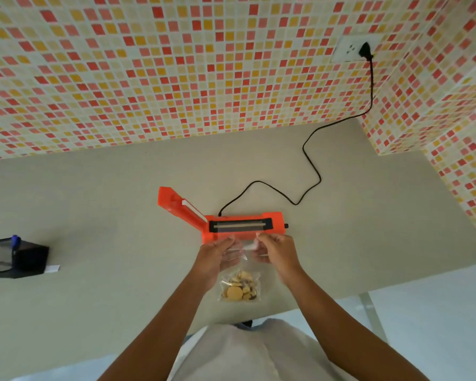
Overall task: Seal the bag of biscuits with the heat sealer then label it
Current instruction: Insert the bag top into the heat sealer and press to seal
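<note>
From the head camera, the left hand (216, 254) and right hand (276, 253) each pinch a top corner of the clear bag of biscuits (239, 288), which lies on the desk (94, 298) with its open edge just at the front of the orange heat sealer (242, 225). The sealer's lid (180, 206) stands raised. Its black cord (311, 160) runs to the wall socket (352, 49).
</note>
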Tool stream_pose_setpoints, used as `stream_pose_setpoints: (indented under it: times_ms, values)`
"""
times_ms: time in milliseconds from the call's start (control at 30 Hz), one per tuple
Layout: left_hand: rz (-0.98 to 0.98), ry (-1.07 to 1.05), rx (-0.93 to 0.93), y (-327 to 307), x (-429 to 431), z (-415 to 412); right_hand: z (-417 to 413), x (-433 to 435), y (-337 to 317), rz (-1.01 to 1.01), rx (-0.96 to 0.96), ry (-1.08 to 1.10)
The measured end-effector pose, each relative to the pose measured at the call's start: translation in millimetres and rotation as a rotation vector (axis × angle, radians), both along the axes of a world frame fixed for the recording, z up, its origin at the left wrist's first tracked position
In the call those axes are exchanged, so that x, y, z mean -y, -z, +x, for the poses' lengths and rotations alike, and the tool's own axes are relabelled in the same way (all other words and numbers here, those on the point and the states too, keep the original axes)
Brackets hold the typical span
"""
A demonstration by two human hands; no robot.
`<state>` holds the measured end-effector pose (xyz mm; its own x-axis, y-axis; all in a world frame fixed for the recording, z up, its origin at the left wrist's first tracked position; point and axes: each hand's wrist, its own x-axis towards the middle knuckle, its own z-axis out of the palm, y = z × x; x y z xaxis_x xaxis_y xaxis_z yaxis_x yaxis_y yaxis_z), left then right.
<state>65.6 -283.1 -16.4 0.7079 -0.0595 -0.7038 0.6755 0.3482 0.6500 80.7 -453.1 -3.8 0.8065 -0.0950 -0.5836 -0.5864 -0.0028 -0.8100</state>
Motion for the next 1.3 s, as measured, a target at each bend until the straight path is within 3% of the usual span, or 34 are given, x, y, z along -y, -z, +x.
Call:
stream_pose_setpoints:
  times_ms: [1300]
  values:
    - [0.096,-0.117,-0.053,5.3,12.0,4.4,15.9,5.6,24.7,-0.211,0.039,-0.081]
